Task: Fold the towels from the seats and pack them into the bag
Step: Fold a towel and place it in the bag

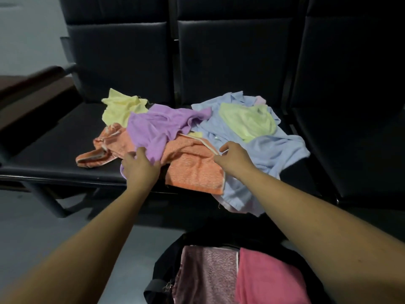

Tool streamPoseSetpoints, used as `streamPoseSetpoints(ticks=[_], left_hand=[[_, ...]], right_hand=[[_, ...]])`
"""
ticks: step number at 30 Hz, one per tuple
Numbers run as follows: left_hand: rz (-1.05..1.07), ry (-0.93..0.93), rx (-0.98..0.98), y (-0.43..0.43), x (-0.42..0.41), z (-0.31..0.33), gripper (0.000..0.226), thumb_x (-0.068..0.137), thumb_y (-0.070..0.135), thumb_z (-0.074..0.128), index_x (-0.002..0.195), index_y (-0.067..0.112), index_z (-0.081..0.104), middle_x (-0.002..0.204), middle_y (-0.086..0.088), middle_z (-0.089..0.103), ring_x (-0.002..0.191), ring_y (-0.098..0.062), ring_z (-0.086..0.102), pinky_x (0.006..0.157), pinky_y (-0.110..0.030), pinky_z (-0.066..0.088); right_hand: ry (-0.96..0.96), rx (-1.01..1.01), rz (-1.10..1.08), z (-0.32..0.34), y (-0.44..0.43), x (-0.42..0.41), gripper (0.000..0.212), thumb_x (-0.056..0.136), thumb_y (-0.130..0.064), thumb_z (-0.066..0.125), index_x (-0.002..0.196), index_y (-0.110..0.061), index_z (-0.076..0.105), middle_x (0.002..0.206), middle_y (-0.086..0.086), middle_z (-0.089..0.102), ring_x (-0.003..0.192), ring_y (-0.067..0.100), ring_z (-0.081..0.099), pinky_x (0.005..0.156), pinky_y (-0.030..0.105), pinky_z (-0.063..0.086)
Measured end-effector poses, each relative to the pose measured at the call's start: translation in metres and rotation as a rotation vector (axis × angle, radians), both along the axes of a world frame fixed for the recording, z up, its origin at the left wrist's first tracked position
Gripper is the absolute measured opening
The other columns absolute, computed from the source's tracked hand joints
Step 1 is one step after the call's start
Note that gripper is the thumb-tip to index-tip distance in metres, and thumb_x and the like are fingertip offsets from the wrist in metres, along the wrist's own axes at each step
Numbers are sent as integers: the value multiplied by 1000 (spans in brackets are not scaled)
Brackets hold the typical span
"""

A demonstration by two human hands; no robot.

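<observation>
A heap of loose towels lies across two black seats (54,154). A purple towel (153,128) sits on top in the middle, over an orange towel (192,170). A yellow towel (122,106) is at the back left, and a pale green towel (247,121) rests on a light blue towel (274,150) at the right. My left hand (140,167) grips the near edge of the purple towel. My right hand (234,159) pinches the white-trimmed edge of the orange towel. On the floor below stands an open black bag (166,266) holding a folded mauve towel (208,273) and a folded pink towel (269,279).
The seat row has tall black backrests (230,58) behind the towels and a third seat (361,150) at the right. A dark armrest (32,77) bounds the left seat. Grey floor (43,227) spreads at the left, beside the seat's metal leg.
</observation>
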State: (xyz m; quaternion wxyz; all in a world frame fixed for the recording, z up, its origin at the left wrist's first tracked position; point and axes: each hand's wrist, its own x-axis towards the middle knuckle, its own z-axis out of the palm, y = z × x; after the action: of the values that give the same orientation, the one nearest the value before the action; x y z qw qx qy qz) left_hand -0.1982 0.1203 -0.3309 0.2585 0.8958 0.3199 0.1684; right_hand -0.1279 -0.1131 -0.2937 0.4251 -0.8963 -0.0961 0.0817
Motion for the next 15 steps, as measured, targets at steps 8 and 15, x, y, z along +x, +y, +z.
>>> streamPoseSetpoints(ticks=[8, 15], left_hand=[[-77, 9, 9, 69, -11, -12, 34, 87, 33, 67, 95, 0, 70, 93, -23, 69, 92, -40, 63, 77, -40, 44], [-312, -480, -868, 55, -26, 49, 16, 98, 19, 62, 82, 20, 64, 75, -4, 63, 63, -20, 56, 59, -32, 44]], right_hand=[[-152, -63, 110, -6, 73, 4, 23, 89, -19, 63, 111, -12, 62, 116, 6, 61, 99, 21, 59, 79, 32, 46], [501, 568, 60, 20, 110, -18, 40, 95, -46, 64, 106, -7, 67, 92, 7, 72, 81, 23, 68, 78, 37, 54]])
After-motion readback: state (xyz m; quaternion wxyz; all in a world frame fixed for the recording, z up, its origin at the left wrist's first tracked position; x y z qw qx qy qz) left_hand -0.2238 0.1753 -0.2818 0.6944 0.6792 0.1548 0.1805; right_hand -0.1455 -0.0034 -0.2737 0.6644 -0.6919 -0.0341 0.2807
